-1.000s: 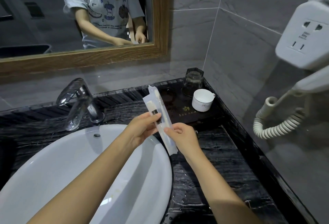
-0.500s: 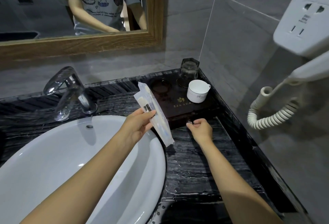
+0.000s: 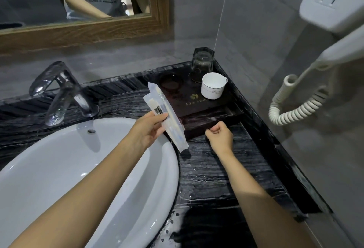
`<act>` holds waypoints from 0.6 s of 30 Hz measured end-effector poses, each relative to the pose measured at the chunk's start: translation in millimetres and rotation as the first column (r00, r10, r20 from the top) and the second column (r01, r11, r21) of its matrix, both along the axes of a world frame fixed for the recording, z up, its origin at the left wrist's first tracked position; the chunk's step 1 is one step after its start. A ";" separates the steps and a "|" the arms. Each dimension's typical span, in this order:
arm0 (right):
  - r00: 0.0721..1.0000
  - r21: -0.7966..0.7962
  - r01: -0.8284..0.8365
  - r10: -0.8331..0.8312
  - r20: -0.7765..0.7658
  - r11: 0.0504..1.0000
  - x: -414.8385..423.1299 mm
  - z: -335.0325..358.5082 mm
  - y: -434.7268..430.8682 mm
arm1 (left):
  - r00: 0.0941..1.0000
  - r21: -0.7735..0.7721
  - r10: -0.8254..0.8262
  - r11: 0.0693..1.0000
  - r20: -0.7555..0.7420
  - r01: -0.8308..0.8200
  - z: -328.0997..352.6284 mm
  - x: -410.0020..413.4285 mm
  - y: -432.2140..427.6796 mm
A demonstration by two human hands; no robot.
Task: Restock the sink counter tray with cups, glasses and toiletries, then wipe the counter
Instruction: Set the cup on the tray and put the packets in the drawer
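The left hand (image 3: 146,131) has its grip clamped on two slim clear toiletry packets (image 3: 174,129), thumb on the near face and fingers behind. The grip sits about the middle of the packets. Their upper ends stick up and away toward the tray (image 3: 197,102), and their lower ends hang past the hand over the rim of the sink (image 3: 78,169). The packets are tilted, held in the air just left of the tray and touching nothing else.

The right hand (image 3: 219,136) is at the front of the tray's low drawer (image 3: 206,118), which stands partly open. Its fingers are curled in, with thumb and forefinger pinched together on the drawer's front edge; the small part they pinch is hidden.

On the tray's top a white cup (image 3: 212,86) stands upright near the right edge. Just behind it, in the corner, is a dark glass (image 3: 202,64). The tray sits at the back right of the wet black counter (image 3: 216,169), beside the tap (image 3: 61,92).
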State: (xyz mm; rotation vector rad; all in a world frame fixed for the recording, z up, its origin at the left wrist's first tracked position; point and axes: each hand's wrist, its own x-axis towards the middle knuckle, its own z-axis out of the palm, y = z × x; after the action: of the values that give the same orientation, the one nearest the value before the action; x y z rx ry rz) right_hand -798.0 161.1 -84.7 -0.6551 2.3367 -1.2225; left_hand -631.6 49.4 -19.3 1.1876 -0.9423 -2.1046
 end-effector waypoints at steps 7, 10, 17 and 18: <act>0.999 0.026 -0.015 0.016 -0.030 1.000 1.7 1.6 33.6 | 0.998 0.032 -0.055 0.998 -0.003 0.055 -5.3 -13.3 9.4; 0.999 0.042 -0.016 0.018 -0.031 0.999 3.5 0.5 49.7 | 0.997 0.041 -0.077 0.996 0.009 0.077 -7.4 -18.3 13.4; 0.999 0.018 -0.014 0.014 -0.032 1.000 8.6 0.7 73.5 | 0.994 0.032 -0.110 0.993 0.016 0.109 -10.1 -28.8 24.2; 1.000 0.023 -0.013 0.014 -0.026 1.000 8.7 1.1 76.8 | 0.994 0.024 -0.113 0.993 0.009 0.113 -10.0 -29.8 26.1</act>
State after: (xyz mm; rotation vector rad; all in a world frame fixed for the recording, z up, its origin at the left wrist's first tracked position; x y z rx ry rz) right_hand -789.3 237.9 -83.6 -0.6822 2.3606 -1.1871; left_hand -661.4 75.6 -29.3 1.1836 -1.0134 -2.2055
